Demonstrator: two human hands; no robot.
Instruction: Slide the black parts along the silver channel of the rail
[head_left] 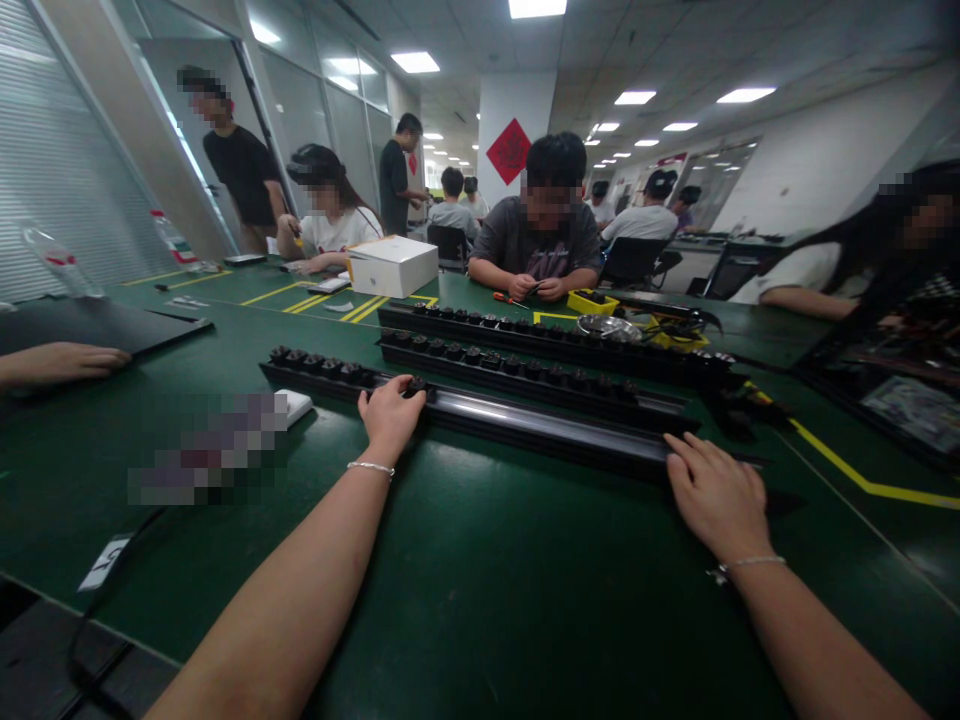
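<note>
Now, head view: three long black rails seen side by side on the green surface (525,610); only view available.
Front rail (525,418): nearest of the three, laid slantwise in front of the wearer, L end farther off, R end nearer; both hands kept at it.
Black parts (322,366): lined up in a row along L stretch of front rail; shiny strip seen btwn hands.
L hand (391,412): fingers bent, thumb & index partly apart at front rail, right by a small black part (418,385); whether it's pinched can't be told.
R hand (716,485): palm down, loosely open, fingertips laid on front rail nr R end; no grip seen.
Handling (judged): rail prob. stiff & fairly light for its length, strip poss. slippery; small parts prob. hard, easily knocked out of line.
Hold pts: rail best taken by its long side walls, one hand nr each end, kept level; small parts best pinched by their sides, thumb & index.
Behind: middle rail (517,366) & far rail (487,322), both also w/ black parts in rows.
Beyond: yellow tray (592,309), white box (394,270); co-worker's hands (551,289) held together across surface, small item poss. btwn them.
</note>
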